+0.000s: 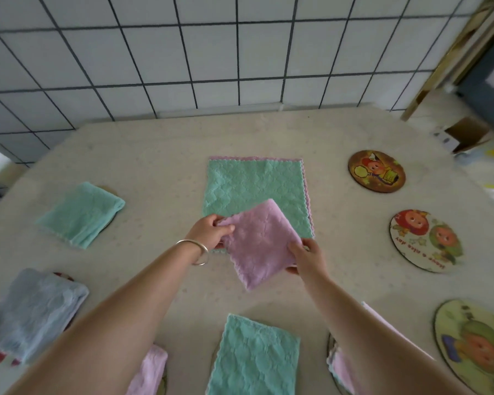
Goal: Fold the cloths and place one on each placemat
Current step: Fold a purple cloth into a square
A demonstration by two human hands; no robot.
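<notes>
1. Pinching a folded pink cloth between both hands, I hold it above the table; my left hand nips its left corner between thumb and fingers, and my right hand grips its right edge, thumb on top.
2. A silver bangle sits on my left wrist.
3. Just beyond the held cloth, a flat green cloth lies unfolded on a pink one whose scalloped edge peeks out along the far and right sides; the held cloth overlaps its near corner in view.
4. To the left, a folded green cloth covers a placemat almost fully, and nearer me a folded blue-grey cloth rests on another mat.
5. Close to me, a folded green cloth lies between my forearms, a folded pink cloth sits under my left arm, and another pink cloth shows beside my right arm on a round mat.
6. On the right, three round cartoon placemats carry no cloth: a far brown one, a middle white one, and a near yellowish one.
7. Farther right, an open cardboard box sits by the table's edge, before the tiled wall.
</notes>
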